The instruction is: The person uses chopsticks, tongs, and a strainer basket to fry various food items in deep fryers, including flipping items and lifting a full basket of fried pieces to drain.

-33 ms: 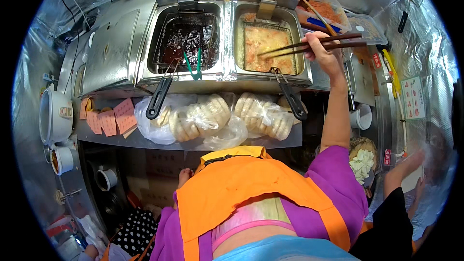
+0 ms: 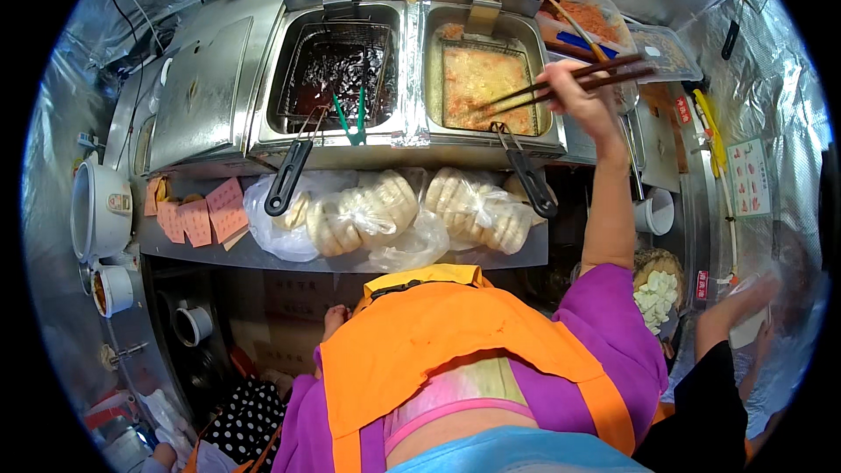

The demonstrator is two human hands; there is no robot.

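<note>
My right hand (image 2: 580,103) grips a pair of long dark chopsticks (image 2: 613,66) over the right fryer (image 2: 427,114). Their tips reach into a wire basket where orange-flecked food (image 2: 477,70) fries in bubbling pale oil. This basket's black handle (image 2: 532,182) juts out over the front edge. Only part of my left hand (image 2: 334,321) shows, low beside the orange apron (image 2: 447,324); its fingers are mostly hidden.
The left fryer (image 2: 272,114) holds dark oil, a basket with a black handle (image 2: 289,177) and green tongs (image 2: 354,123). Bagged pale buns (image 2: 368,215) lie on the shelf below. Tubs of shredded orange food (image 2: 591,17) stand back right. Another person's arm (image 2: 723,315) is at right.
My right hand has tilted slightly, blurring a little. The chopstick tips have shifted slightly right and down within the frying food.
</note>
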